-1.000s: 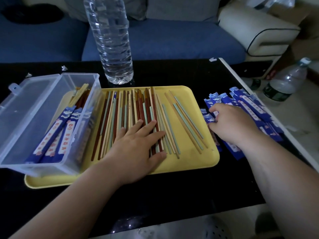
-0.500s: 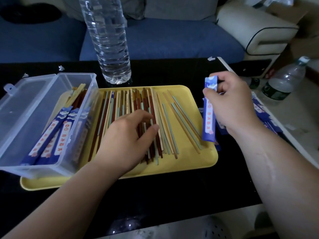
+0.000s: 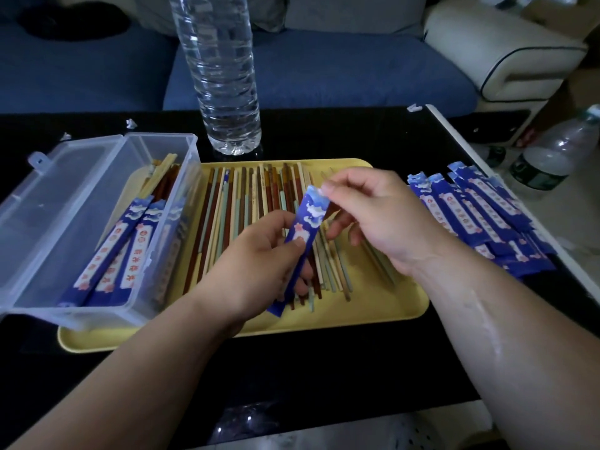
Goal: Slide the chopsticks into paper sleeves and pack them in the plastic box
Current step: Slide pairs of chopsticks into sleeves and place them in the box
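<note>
A blue paper sleeve (image 3: 306, 222) hangs tilted over the yellow tray (image 3: 383, 316). My right hand (image 3: 376, 216) pinches its top end and my left hand (image 3: 259, 258) pinches its middle with the thumb on its face. Several loose chopsticks (image 3: 233, 209), brown, green and cream, lie side by side on the tray under both hands. A clear plastic box (image 3: 81, 222) sits on the tray's left end with its lid open, and it holds several sleeved chopsticks (image 3: 120, 251). A pile of blue empty sleeves (image 3: 480, 216) lies on the black table to the right of the tray.
A tall clear water bottle (image 3: 224, 76) stands just behind the tray. A smaller bottle (image 3: 552, 151) stands on the floor beyond the table's right edge. A blue sofa (image 3: 324, 69) runs behind the black table (image 3: 324, 368). Small paper scraps (image 3: 131, 124) lie at the back.
My right hand took one sleeve from the pile and carried it left over the tray. My left hand rose off the chopsticks and now pinches the sleeve's middle.
</note>
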